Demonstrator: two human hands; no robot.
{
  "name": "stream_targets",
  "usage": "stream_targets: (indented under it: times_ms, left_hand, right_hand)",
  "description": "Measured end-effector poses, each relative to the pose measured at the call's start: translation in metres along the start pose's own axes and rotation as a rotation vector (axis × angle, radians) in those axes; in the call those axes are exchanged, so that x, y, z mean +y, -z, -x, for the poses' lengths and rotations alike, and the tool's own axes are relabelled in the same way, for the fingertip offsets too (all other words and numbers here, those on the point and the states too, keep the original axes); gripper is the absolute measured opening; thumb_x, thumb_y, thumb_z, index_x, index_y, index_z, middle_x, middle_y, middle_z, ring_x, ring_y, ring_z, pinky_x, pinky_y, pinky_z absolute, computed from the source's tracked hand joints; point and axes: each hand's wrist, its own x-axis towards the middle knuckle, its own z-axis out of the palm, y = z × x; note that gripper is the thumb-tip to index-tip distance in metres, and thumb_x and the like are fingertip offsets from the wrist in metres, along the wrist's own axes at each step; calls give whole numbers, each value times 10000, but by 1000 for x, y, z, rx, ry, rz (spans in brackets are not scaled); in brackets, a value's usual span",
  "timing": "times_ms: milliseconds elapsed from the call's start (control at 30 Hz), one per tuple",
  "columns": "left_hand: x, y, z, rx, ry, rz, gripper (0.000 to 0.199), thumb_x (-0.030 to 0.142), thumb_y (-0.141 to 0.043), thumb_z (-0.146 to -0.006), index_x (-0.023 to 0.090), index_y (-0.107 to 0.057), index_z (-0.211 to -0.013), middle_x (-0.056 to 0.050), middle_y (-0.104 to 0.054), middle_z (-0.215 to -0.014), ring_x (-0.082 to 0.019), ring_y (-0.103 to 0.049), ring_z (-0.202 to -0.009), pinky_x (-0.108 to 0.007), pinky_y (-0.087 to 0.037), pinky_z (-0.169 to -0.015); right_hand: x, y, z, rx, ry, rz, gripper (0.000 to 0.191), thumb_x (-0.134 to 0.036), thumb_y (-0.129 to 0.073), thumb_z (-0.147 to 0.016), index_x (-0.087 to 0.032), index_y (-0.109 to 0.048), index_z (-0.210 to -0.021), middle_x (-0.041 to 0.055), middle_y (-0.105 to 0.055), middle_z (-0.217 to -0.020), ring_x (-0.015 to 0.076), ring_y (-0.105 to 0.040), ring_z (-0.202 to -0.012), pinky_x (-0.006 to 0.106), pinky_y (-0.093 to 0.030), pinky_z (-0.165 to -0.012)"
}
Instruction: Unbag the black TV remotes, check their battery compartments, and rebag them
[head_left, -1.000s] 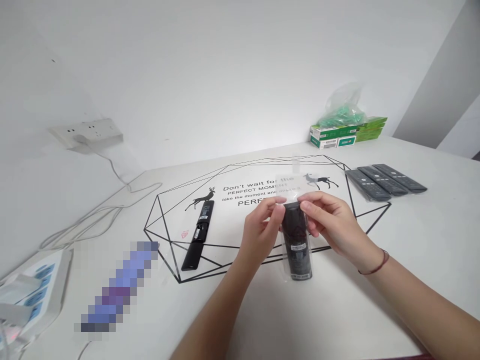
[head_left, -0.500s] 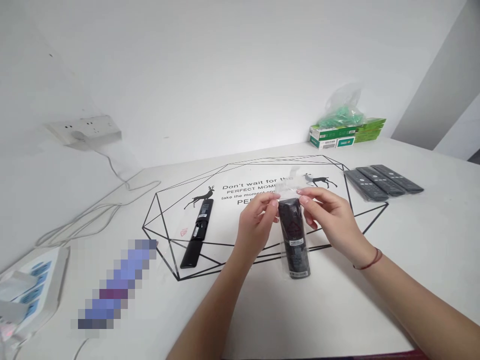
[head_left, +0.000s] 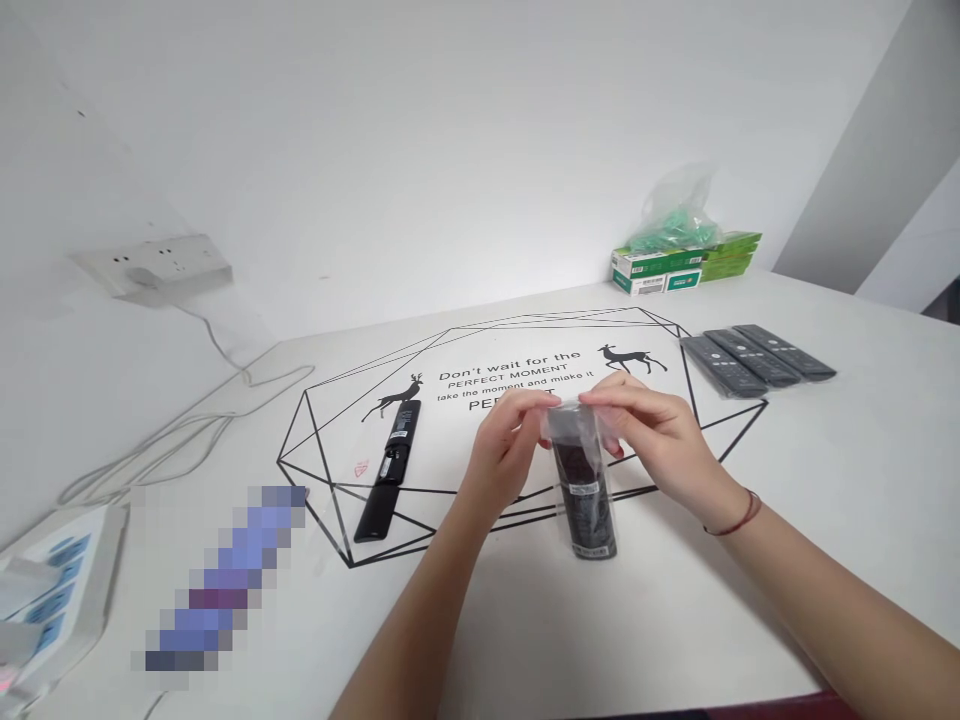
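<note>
By the fingertips of the left hand and of the right hand, the flap of a clear bag is pinched. Inside it, a black remote control is kept, right of the lower centre. Unlike half a second ago, the flap is no longer seen stretched beyond the remote; it is folded over its top, so the bag is judged nearer to closed. Another remote is seen left of centre, three remotes at the right.
</note>
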Motion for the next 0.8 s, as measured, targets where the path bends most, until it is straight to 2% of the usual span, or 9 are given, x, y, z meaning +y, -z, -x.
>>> stream_targets:
  times_ms: [67,200,300,467,600,700,800]
  left_hand:
    - [-2,1,0,1,-49,-25,173,236,-428,-924,227,-592,-976,-33,-573,-910,-112,-543,-717,-259,-497,-650]
    - [-3,2,-1,-4,-106,-29,174,225,-425,-923,217,-585,-856,-21,-557,-815,-121,-529,-723,-273,-476,-681]
    - [-3,1,-1,1,-70,1,178,216,-439,-911,207,-582,-807,-17,-542,-779,-118,-521,-682,-274,-471,-661]
    - [1,-1,0,13,36,139,193,172,-436,-883,198,-589,-768,-23,-521,-850,-119,-526,-736,-260,-481,-646]
    - [2,-1,2,-14,142,227,247,275,-412,-905,180,-580,-751,-38,-495,-915,-136,-537,-786,-290,-503,-665]
    - [1,-3,3,1,142,149,220,368,-534,-860,182,-542,-742,-33,-488,-879,-145,-514,-819,-270,-496,-647]
    - [2,-6,3,29,179,114,251,339,-658,-781,185,-476,-703,-16,-472,-858,-131,-492,-816,-238,-480,-630]
  right_hand:
    - [0,1,0,-22,7,-5,258,-177,-524,-892,-313,-739,-936,3,-525,-857,56,-497,-527,243,-426,-469]
    - [0,4,0,-54,12,-8,297,-149,-511,-887,-330,-741,-940,7,-517,-920,50,-494,-534,247,-443,-478]
    - [0,7,0,-89,50,11,301,-154,-498,-895,-328,-738,-947,13,-508,-957,58,-510,-557,265,-477,-510]
    - [3,10,0,-121,73,20,266,-195,-486,-913,-295,-730,-955,33,-507,-991,91,-536,-625,296,-508,-575]
    - [3,7,0,-88,94,48,173,-253,-566,-881,-280,-714,-965,51,-524,-979,161,-554,-820,299,-510,-627]
    - [2,4,-1,-74,128,107,155,-214,-630,-837,-279,-689,-964,50,-528,-956,175,-534,-873,293,-493,-644]
    - [2,2,-1,-83,146,156,168,-191,-623,-839,-277,-664,-977,54,-523,-971,177,-522,-875,303,-481,-660]
